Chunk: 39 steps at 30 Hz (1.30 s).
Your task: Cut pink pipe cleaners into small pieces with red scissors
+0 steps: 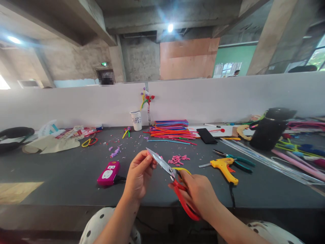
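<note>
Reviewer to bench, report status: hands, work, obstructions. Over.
Left hand pinching something small and pink, mostly hidden. Right hand gripping scissors, blades at the pinch. Pink pieces just beyond; glue gun off right, seemingly clear.

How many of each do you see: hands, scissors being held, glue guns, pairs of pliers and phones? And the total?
Hands: 2, left hand and right hand
Held scissors: 1
Glue gun: 1
Pliers: 1
Phone: 1
Total: 6

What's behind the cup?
Behind the cup stands the white partition, with red and purple flowers up against it. The cup covers whatever lies directly behind its body, and I cannot tell whether the yellow stem ends there or inside.
</note>
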Each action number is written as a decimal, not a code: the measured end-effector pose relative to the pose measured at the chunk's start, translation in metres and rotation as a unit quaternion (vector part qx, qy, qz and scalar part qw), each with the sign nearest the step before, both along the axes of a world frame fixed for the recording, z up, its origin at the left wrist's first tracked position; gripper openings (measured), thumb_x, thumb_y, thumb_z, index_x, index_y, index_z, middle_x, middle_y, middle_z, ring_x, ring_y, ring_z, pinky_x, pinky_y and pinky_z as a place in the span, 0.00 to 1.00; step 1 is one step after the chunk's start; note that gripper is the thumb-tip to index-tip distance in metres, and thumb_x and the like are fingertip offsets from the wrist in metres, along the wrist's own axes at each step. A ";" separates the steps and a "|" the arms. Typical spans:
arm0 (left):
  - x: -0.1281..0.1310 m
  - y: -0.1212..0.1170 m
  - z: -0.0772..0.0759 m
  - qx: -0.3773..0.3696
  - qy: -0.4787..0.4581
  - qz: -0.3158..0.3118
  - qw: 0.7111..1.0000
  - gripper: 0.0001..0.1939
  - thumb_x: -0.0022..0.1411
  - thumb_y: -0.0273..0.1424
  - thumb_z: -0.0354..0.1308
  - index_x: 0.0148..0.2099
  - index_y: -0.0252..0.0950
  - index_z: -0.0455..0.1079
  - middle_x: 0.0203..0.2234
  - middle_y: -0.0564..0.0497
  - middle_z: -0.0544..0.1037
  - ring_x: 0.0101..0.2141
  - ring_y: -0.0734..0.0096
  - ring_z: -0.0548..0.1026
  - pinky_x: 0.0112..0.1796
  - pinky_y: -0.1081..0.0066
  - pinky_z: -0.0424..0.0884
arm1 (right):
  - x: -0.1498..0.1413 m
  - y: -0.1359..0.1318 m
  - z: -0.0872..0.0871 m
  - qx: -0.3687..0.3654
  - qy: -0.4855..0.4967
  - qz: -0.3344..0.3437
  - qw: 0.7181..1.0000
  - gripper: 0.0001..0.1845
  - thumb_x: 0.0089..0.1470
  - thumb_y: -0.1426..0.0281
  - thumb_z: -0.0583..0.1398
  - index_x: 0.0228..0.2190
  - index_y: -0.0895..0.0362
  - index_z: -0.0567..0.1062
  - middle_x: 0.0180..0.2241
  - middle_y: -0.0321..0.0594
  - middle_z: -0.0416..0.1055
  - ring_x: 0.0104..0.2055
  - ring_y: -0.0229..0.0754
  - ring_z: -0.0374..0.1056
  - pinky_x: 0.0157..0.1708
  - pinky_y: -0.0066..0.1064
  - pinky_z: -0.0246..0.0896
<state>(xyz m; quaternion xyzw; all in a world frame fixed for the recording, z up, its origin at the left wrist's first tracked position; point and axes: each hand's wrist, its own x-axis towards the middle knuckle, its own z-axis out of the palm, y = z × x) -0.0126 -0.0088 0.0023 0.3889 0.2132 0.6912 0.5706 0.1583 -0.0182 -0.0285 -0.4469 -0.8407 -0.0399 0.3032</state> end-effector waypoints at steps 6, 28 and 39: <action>0.004 0.003 -0.002 -0.004 0.105 0.045 0.993 0.03 0.51 0.28 0.58 0.27 0.34 0.68 0.19 0.55 0.69 0.22 0.80 0.65 0.26 0.78 0.61 | -0.003 0.003 0.006 -0.155 0.188 0.022 0.970 0.15 0.49 0.59 0.53 0.19 0.54 0.59 0.14 0.29 0.58 0.16 0.32 0.54 0.17 0.24 0.46; 0.025 0.006 -0.015 -0.065 0.246 -0.150 0.955 0.06 0.50 0.29 0.57 0.28 0.32 0.72 0.20 0.50 0.72 0.22 0.75 0.67 0.27 0.74 0.61 | -0.003 0.023 0.022 -0.384 0.454 0.166 0.786 0.08 0.44 0.64 0.56 0.25 0.56 0.65 0.08 0.21 0.54 0.09 0.28 0.50 0.14 0.23 0.54; 0.025 0.006 -0.015 -0.062 0.236 -0.108 0.964 0.05 0.50 0.28 0.59 0.25 0.32 0.70 0.17 0.53 0.69 0.20 0.78 0.64 0.24 0.76 0.59 | 0.000 0.023 0.019 -0.329 0.416 0.115 0.840 0.11 0.46 0.61 0.56 0.27 0.56 0.66 0.11 0.24 0.57 0.11 0.30 0.52 0.15 0.24 0.53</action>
